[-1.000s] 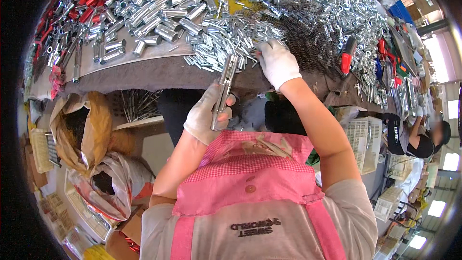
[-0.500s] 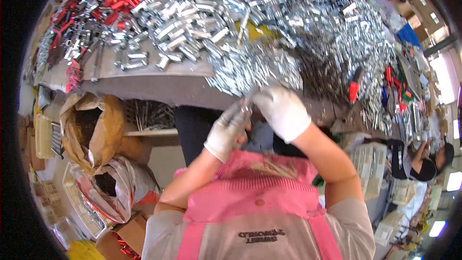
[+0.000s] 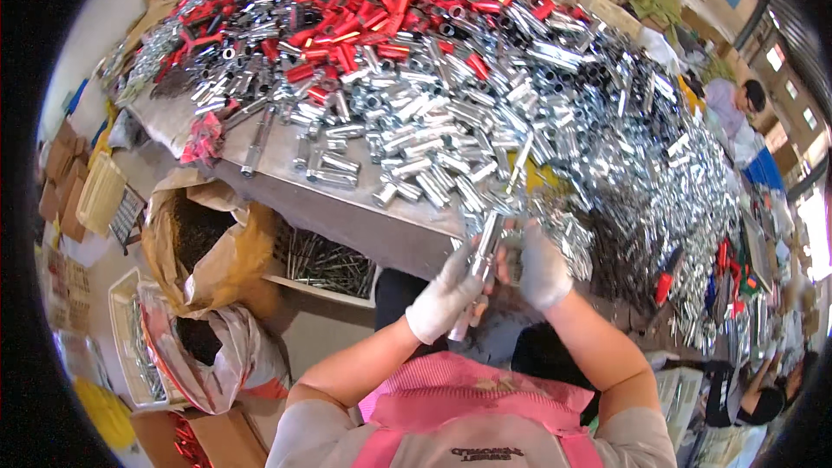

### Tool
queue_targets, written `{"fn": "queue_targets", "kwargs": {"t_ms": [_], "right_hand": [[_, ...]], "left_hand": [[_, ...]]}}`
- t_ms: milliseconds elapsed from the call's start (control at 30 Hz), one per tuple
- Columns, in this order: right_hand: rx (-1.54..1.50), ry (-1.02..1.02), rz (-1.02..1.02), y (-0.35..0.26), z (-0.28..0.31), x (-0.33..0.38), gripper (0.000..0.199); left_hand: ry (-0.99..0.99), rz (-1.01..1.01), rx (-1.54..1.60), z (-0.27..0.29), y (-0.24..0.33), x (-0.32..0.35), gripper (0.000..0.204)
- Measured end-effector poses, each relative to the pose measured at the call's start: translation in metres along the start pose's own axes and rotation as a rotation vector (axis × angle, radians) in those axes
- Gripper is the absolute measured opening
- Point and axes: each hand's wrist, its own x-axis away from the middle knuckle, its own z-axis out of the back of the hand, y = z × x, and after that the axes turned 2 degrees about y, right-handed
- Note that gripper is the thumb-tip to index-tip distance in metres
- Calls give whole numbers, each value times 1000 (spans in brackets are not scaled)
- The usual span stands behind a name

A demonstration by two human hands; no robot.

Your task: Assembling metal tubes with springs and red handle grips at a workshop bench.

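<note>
A shiny silver metal tube (image 3: 490,236) stands tilted in my left hand (image 3: 444,299), which wears a white glove and is closed around it. The tube's upper end points toward the table, and its lower end shows below my fingers. Just right of the tube is my right hand (image 3: 546,270), also in a white glove. Its fingers are stretched and slightly blurred, with nothing clearly held in them. Beyond both hands, a heap of short silver tubes (image 3: 425,134) covers the table (image 3: 347,217). Small thin metal pieces (image 3: 568,243) lie near my right hand.
Red tubular parts (image 3: 373,13) are piled at the back. A red-handled tool (image 3: 666,284) lies to the right. Below the table's left side stand open sacks (image 3: 208,269) and a white bin of metal rods (image 3: 368,288). Other people (image 3: 737,104) are at the right.
The view has shifted, showing more of the table's far side. My hands, close together before, have moved apart. The silver tube now shows plainly in my left hand.
</note>
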Motion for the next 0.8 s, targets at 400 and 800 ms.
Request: {"fn": "queue_targets", "kwargs": {"t_ms": [400, 800], "right_hand": [[1767, -232, 1538, -80, -240, -280, 46], [2042, -236, 956, -135, -295, -376, 42]], "left_hand": [[1094, -778, 325, 162, 129, -104, 25], [1030, -798, -826, 184, 97, -94, 45]]}}
